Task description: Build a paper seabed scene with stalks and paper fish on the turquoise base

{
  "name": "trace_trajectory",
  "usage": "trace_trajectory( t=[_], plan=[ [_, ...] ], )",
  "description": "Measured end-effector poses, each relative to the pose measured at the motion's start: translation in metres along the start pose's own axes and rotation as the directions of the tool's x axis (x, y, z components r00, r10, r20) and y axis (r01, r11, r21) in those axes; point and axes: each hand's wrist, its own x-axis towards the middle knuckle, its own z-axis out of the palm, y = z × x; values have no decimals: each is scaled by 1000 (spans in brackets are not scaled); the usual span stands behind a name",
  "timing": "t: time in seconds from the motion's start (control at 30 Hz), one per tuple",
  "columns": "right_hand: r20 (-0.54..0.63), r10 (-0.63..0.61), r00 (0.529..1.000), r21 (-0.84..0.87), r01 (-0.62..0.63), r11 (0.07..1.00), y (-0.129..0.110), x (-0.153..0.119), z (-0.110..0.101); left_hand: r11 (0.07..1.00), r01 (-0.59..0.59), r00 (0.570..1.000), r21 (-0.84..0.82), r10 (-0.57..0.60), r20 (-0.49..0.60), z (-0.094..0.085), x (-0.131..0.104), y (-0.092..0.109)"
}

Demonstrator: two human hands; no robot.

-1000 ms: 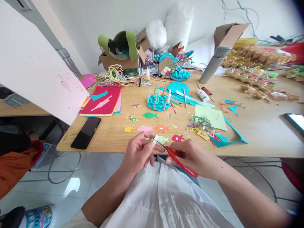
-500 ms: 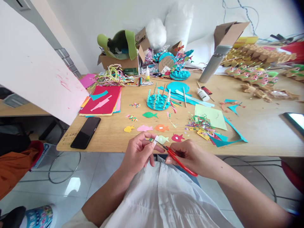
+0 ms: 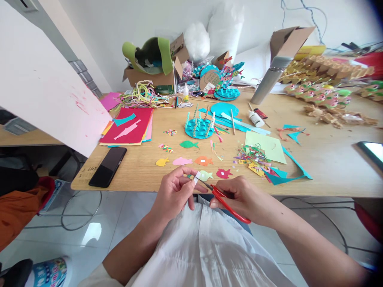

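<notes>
Between the thumb and fingers of my left hand (image 3: 177,187) is a small white strip (image 3: 197,177), perhaps tape or paper. My right hand (image 3: 236,196) grips red-handled scissors (image 3: 229,209), their blade tips touching the strip. Just beyond my hands lie paper fish: a pale green fish (image 3: 206,175), a red fish (image 3: 224,173), an orange fish (image 3: 204,160), a pink fish (image 3: 182,161), a yellow fish (image 3: 162,162) and a green fish (image 3: 189,144). Small white patches show on the orange and red ones.
A blue round base (image 3: 199,128) with upright twisted stems stands behind the fish. Left are a black phone (image 3: 108,167) and coloured paper sheets (image 3: 128,131); right, paper scraps (image 3: 254,159) and a glue bottle (image 3: 256,118). A grey flask (image 3: 271,81) stands farther back.
My right hand and the scissors have shifted very slightly to the right. My left hand keeps the white strip in nearly the same place.
</notes>
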Motion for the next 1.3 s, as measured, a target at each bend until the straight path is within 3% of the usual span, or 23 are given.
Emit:
trace_trajectory(
  t=[0.23,0.4,0.6,0.73,0.97,1.3],
  plan=[
    [-30,-51,998,-79,49,996,-2,-2,-1,998,-44,999,36,43,13,-2,-1,1],
    [-80,-133,988,-227,112,967,-6,-4,-6,994,-44,998,97,47,-31,-5,-1,3],
    [-97,-345,933,-557,237,796,-9,-4,-9,991,-120,983,53,126,-131,-14,1,4],
    [-55,-464,884,-709,292,641,-14,-3,-9,981,-188,977,-37,184,-106,-20,4,3],
    [-3,-573,820,-786,352,508,-22,2,-8,973,-229,968,8,229,-106,-22,2,1],
    [19,-614,789,-840,345,418,-22,5,-5,973,-208,970,99,218,-104,-24,3,0]
  ],
)
